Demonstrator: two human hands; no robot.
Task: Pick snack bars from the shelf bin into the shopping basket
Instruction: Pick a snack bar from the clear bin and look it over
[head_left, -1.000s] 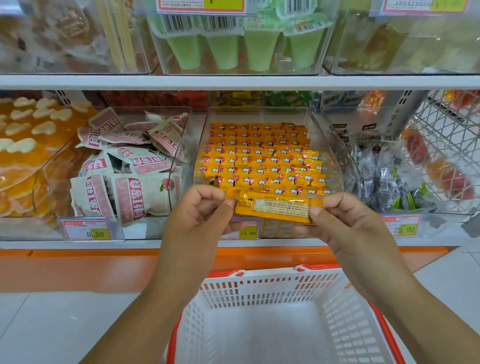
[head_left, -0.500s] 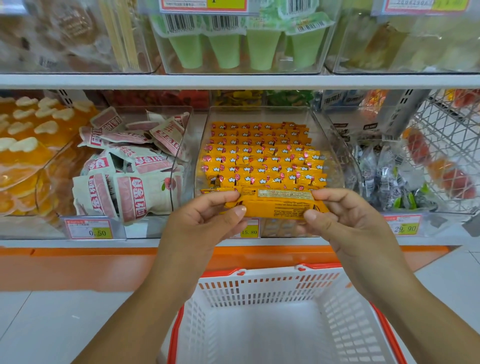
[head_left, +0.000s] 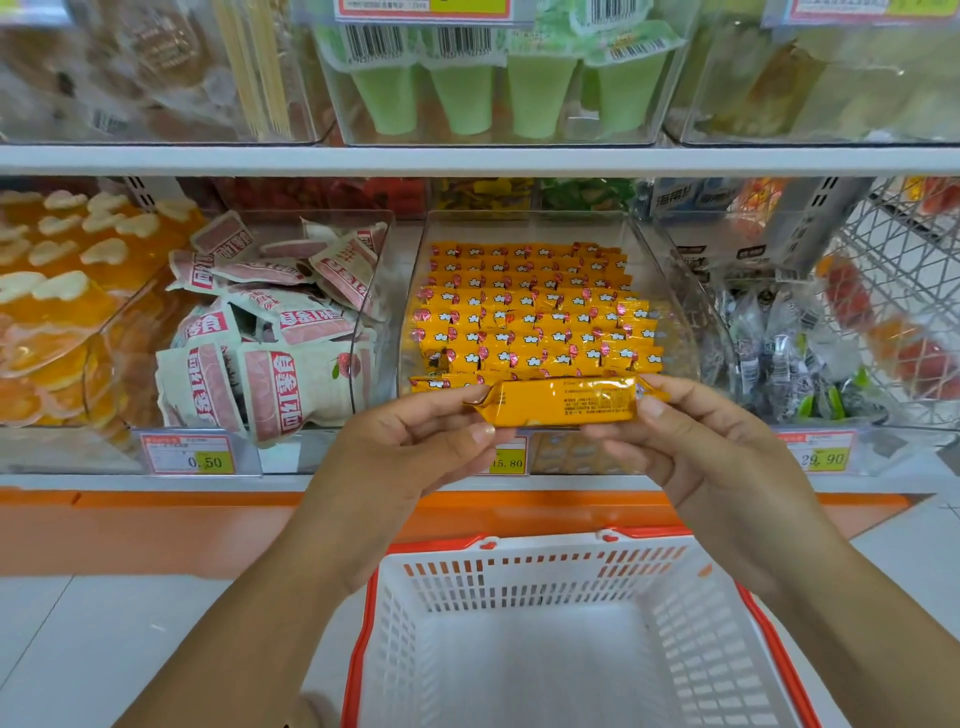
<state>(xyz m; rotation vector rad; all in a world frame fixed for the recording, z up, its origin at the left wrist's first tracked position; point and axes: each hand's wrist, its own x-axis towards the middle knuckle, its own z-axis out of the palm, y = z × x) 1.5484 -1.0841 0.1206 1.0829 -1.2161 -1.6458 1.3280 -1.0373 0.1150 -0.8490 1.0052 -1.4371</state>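
snack bar (head_left: 558, 401): pinched at both ends, kept level above the bin (head_left: 670, 291)
hands: left hand (head_left: 415, 457) and right hand (head_left: 701, 447) clamped on it
basket (head_left: 519, 577): nothing seen inside, parked right below for the drop

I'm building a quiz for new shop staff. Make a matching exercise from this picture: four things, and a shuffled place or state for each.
1 snack bar
2 shopping basket
3 pink-and-white packets
4 green cups

A on the upper shelf
B lowest in view, nothing in it
C pinched between left hand and right hand
D left of the shelf bin

Pairs: 1-C, 2-B, 3-D, 4-A
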